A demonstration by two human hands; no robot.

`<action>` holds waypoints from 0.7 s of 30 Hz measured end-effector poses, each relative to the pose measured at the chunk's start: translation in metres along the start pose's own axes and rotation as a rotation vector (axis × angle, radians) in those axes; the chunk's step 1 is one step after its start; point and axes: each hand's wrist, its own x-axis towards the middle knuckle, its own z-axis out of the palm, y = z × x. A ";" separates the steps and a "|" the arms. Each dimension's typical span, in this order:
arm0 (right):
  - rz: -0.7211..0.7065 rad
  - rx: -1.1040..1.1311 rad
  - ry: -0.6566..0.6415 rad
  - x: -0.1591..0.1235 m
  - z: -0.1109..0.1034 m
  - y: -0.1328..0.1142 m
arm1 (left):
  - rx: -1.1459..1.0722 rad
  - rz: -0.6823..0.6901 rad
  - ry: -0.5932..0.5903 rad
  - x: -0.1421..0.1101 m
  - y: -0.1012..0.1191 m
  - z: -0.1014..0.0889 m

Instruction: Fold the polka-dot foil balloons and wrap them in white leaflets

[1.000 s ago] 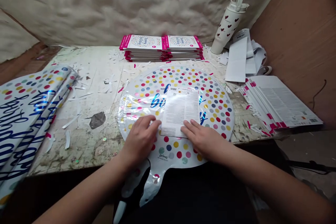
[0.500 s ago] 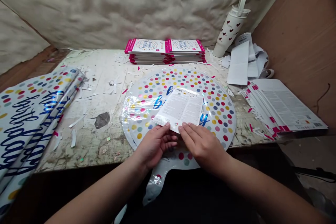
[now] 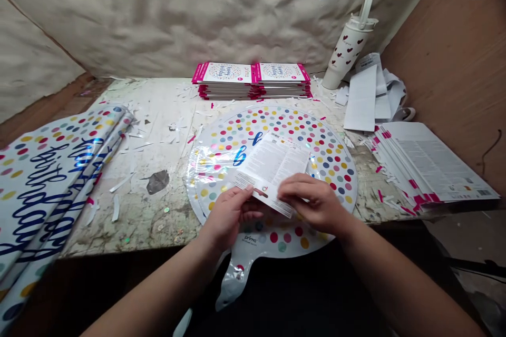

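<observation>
Well, the printed white leaflet (image 3: 272,171) was up between both hands, slanted across the middle of a round foil balloon (image 3: 330,168), its upper part lying over the blue lettering and its lower edge bowed. The left hand (image 3: 228,216) gripped the leaflet's lower left corner, with the thumb on top, while the fingers (image 3: 298,189) of the right hand (image 3: 314,204) were curled over its lower right edge, clenched on the paper. The balloon, covered in multicoloured dots and still in clear plastic film, lay flat on the stained, scuffed counter (image 3: 158,108), with its flat tail (image 3: 233,284) hanging over the front edge. Just beyond it stood two stacks of pink-edged packaged cards (image 3: 251,81). To the right were a white tumbler with red hearts (image 3: 348,47), loose white paper strips (image 3: 361,97) and a fanned pile of printed sheets with pink tabs (image 3: 435,163). On the left lay folded dotted foil balloons printed with blue "birthday" lettering (image 3: 47,179), and white paper scraps (image 3: 116,205) were scattered across the counter between them and the round balloon.
</observation>
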 end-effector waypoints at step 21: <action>0.803 0.619 0.544 0.246 -0.076 0.138 | 0.338 0.281 -0.138 0.009 0.028 -0.025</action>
